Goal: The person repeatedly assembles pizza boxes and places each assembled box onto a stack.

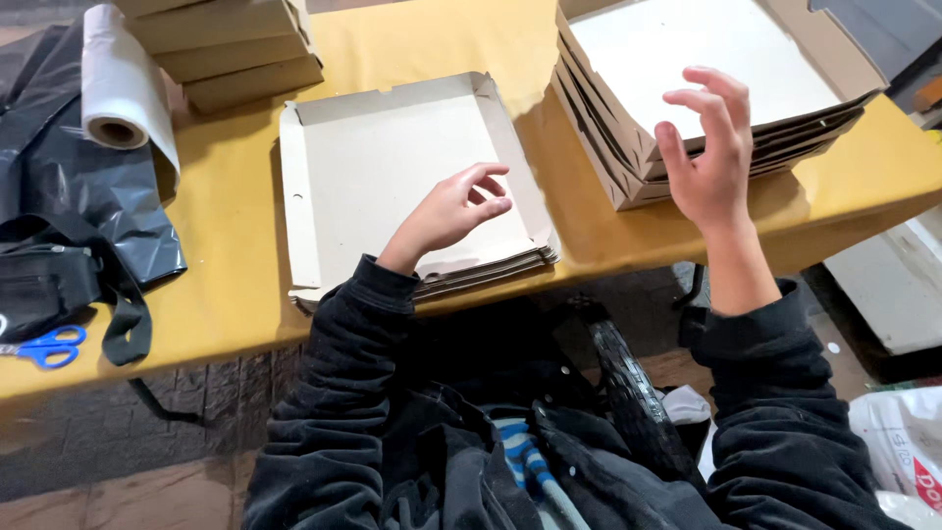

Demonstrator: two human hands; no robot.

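A stack of flat, unfolded cardboard boxes [373,167] lies on the yellow table [226,245] in front of me. My left hand [453,208] hovers over its near right part, fingers loosely curled, holding nothing. My right hand [711,147] is raised with fingers spread, empty, just in front of a pile of folded cardboard boxes [687,59] at the table's far right corner.
More stacked boxes [231,49] stand at the back left beside a roll of clear plastic [118,88]. A black plastic bag [78,186], a black pouch with a strap [49,285] and blue scissors [44,346] lie at the left. A white bag [903,442] sits on the floor.
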